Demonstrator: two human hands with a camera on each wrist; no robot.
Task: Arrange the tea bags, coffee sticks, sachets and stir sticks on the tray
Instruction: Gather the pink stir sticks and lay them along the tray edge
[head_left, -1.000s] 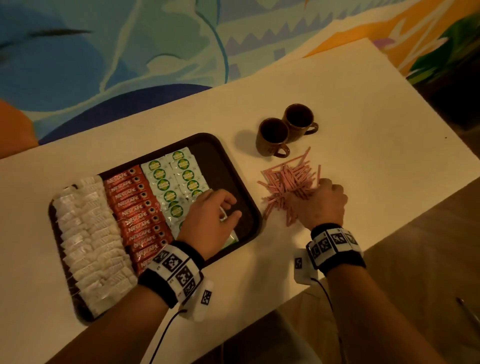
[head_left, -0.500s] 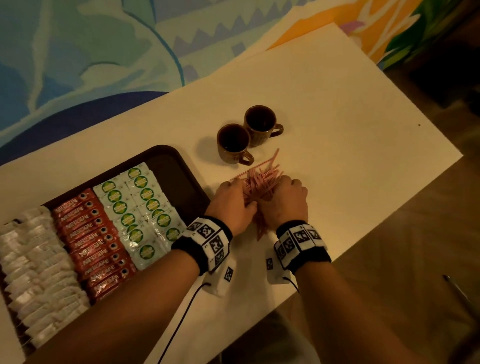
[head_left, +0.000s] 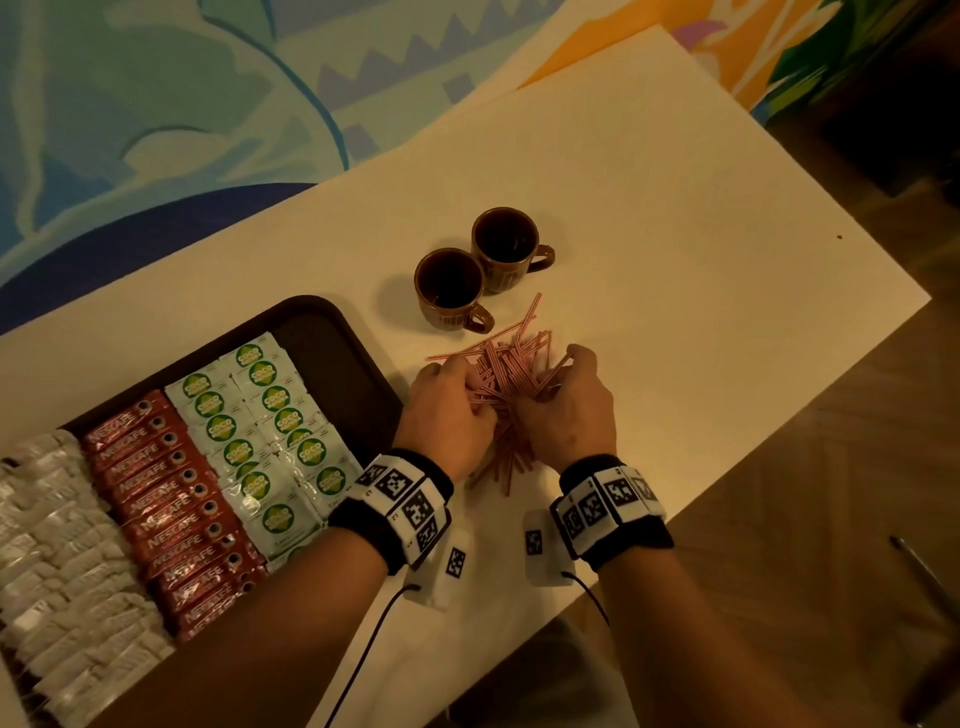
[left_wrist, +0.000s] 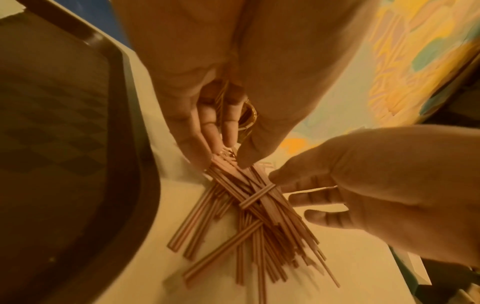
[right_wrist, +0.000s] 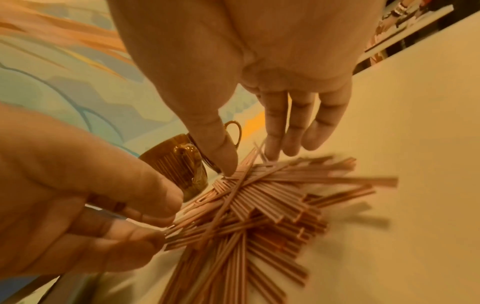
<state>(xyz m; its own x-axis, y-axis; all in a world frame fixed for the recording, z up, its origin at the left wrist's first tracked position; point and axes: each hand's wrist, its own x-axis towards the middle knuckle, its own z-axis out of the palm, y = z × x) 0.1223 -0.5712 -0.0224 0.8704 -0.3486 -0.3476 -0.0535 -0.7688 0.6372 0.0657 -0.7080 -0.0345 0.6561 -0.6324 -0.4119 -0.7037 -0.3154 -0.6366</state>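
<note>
The tray (head_left: 332, 332) is already filled with white sachets (head_left: 62, 545), red coffee sticks (head_left: 166, 514) and green-labelled bags (head_left: 265, 431); only its far strip is bare. Just beside the tray, on the table (head_left: 675, 234), the stir sticks (head_left: 511, 379) are hemmed in by the left hand (head_left: 449, 415) and right hand (head_left: 569, 410). Some sticks are pinched by the left fingers (left_wrist: 205, 131); the right fingers (right_wrist: 275, 127) are held loosely spread. If lifted crossed, loose sticks could be dropped or knocked against the cups (head_left: 452, 288).

Both forearms reach forward side by side, each wrist wrapped in a black band bearing white marker tiles. The left hand (head_left: 448, 410) pinches thin pink striped stir sticks (head_left: 506, 374); the right hand (head_left: 569, 410) presses them with near-straight fingers.
</note>
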